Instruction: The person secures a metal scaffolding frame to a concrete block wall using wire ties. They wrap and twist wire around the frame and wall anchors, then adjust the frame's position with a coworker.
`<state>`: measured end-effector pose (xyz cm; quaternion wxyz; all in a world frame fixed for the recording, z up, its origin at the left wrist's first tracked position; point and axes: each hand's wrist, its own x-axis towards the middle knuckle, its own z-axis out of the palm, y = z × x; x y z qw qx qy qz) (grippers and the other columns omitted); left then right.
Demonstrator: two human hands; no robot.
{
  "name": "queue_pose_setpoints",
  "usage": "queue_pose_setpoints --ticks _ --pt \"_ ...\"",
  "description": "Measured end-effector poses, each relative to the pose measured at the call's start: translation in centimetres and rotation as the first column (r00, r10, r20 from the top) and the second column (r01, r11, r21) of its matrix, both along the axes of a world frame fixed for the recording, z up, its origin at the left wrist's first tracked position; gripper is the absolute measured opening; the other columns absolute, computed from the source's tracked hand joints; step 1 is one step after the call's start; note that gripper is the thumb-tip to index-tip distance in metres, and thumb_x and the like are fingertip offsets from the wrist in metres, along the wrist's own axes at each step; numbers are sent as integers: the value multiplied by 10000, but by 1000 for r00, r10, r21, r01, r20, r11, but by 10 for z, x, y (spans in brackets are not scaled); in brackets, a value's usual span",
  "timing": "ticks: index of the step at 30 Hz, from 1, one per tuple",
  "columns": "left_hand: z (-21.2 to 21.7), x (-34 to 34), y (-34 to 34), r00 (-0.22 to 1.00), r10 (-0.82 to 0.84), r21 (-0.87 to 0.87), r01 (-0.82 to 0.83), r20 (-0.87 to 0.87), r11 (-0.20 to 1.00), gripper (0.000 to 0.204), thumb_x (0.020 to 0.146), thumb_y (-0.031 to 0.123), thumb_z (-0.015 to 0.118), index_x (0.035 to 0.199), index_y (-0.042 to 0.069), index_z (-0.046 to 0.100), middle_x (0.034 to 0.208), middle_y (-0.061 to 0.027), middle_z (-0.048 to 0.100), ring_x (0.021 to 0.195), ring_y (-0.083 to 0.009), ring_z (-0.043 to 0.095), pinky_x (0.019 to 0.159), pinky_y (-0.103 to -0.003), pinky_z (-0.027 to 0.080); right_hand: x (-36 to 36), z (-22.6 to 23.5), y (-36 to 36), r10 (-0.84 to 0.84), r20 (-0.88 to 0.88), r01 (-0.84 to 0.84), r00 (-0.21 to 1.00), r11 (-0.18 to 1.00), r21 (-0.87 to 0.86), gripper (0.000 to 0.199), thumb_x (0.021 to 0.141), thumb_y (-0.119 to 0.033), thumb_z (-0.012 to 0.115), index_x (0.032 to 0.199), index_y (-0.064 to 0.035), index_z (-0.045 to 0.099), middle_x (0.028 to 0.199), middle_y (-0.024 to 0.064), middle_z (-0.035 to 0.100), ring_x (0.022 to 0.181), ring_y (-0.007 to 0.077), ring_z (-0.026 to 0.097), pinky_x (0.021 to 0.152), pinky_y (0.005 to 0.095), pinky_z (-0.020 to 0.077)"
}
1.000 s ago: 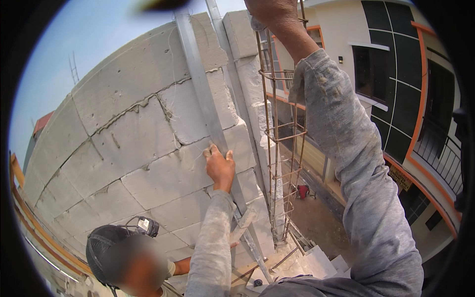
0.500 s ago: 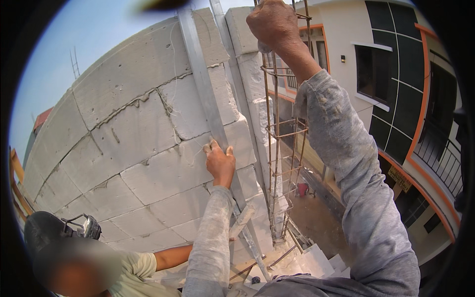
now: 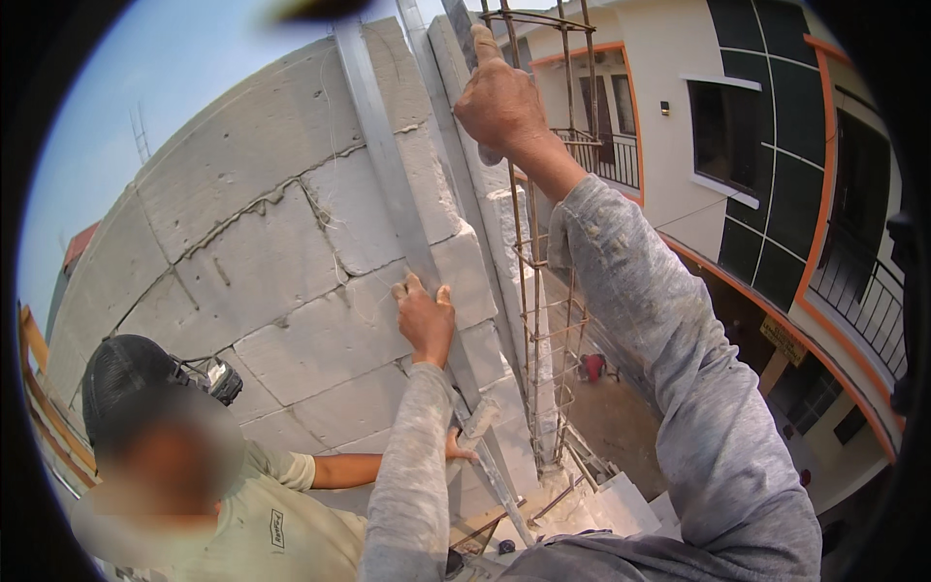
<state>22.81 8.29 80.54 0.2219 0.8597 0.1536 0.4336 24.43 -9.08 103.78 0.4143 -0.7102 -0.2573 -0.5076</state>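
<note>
A long grey metal bar (image 3: 386, 145) leans upright along the end of a white block wall (image 3: 262, 262). My left hand (image 3: 425, 318) is closed on the bar about midway up, fingertips at its left edge and thumb at its right. Higher up, beside the rebar cage (image 3: 524, 242), my right hand (image 3: 504, 109) grips a grey-handled tool (image 3: 460, 24), index finger stretched along it. The tool's upper end leaves the picture, so its kind is hidden. A short pale block (image 3: 477, 421) lies across the bar's lower part, where a co-worker's hand (image 3: 458, 447) touches.
At lower left stands a co-worker in a dark cap (image 3: 131, 373) and pale shirt (image 3: 291, 514). A second metal upright (image 3: 436, 87) runs behind the bar. White block pieces (image 3: 621, 504) lie below. Across a drop to the ground (image 3: 621, 427) rises a building with orange trim (image 3: 824, 194).
My right hand has come down and slightly left, bringing more of its tool into sight. My left hand stays on the bar. The co-worker has risen, and their hand now shows at the bar.
</note>
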Motion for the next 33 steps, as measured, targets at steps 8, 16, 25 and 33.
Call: queue_pose_setpoints --ticks 8,16,25,33 --pt "-2 3 2 1000 0 5 0 1 1000 741 810 246 796 1386 -84 467 1285 -274 546 1150 -423 596 953 -454 510 13 -4 -10 -7 108 17 994 995 -95 630 871 -37 486 1472 91 349 806 285 688 710 334 721 730 450 593" --pt "3 0 -4 1000 14 9 -14 -2 1000 706 829 215 780 1374 -100 461 1331 -281 501 1136 -432 599 947 -454 517 17 -35 2 -46 -152 7 987 970 -245 750 791 33 504 1509 75 291 844 255 703 815 376 722 798 438 583" --pt "1 5 -6 998 51 84 -49 -20 995 705 801 206 804 1344 -120 494 1267 -298 555 1144 -438 594 961 -459 506 4 -34 -4 31 -323 -120 946 958 -260 746 778 22 547 1489 81 332 881 251 705 842 384 714 849 471 553" --pt "-1 5 -5 997 70 122 -72 22 990 710 783 214 813 1333 -118 510 1266 -297 570 1133 -440 599 976 -451 498 22 -29 1 128 -56 -128 990 992 13 744 792 -8 550 1494 78 319 834 271 694 858 416 706 808 487 556"
